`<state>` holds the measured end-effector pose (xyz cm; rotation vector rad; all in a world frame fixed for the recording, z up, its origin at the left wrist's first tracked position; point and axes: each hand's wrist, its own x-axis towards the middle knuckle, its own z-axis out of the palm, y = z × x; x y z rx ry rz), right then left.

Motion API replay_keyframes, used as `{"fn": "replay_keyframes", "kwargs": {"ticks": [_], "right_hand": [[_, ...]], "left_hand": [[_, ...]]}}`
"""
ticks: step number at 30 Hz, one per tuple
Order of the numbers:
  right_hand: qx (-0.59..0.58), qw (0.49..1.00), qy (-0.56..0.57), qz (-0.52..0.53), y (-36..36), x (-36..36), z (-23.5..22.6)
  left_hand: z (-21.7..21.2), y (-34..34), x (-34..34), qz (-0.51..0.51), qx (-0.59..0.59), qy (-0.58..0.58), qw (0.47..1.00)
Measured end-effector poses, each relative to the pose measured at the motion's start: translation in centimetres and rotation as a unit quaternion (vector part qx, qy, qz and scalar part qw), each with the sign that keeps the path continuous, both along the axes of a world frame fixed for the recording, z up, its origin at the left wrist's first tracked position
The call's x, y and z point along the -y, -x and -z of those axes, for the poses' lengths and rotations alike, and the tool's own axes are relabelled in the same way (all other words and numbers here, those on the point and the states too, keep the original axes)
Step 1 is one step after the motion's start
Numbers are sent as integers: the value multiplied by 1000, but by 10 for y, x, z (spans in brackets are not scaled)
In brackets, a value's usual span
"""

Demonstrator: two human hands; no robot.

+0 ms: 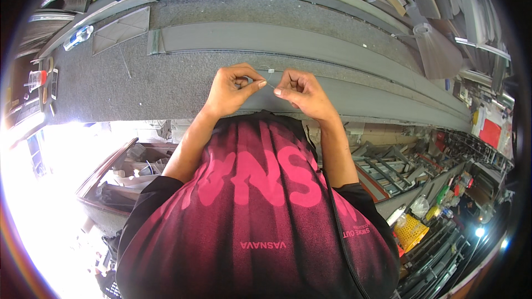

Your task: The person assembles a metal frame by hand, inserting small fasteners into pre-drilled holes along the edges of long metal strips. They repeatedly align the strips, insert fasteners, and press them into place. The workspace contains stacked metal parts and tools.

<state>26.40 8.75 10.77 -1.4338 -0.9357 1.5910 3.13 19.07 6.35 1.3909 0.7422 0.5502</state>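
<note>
Left hand [231,88] and right hand [302,93]: close together, both pinching a thin pale strip [269,84] | grey profile [288,44] lies just beyond on bench [111,86] | plastic bottle [78,37] far left

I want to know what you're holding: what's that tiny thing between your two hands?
In the head view, a thin pale strand runs between the left hand and the right hand, pinched by both, above the grey carpeted bench.

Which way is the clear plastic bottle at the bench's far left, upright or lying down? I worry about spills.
Lying down: the clear plastic bottle rests on its side on the grey bench.
</note>
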Motion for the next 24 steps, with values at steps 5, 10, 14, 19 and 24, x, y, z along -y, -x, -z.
{"fn": "replay_keyframes", "kwargs": {"ticks": [5, 10, 14, 19, 24], "right_hand": [[-15, 999, 30, -9, -4, -2, -11], [-17, 998, 33, 47, 4, -2, -17], [4, 1000, -14, 17, 15, 7, -19], [-53, 975, -57, 206, 21, 11, -10], [346, 916, -191, 64, 27, 65, 18]], "left_hand": [[0, -6, 8, -47, 33, -16, 998], [0, -4, 7, -35, 20, -40, 998], [-1, -6, 11, -47, 1, -21, 999], [-9, -34, 4, -111, 18, -91, 990], [-5, -26, -5, -202, 25, -151, 967]]}}
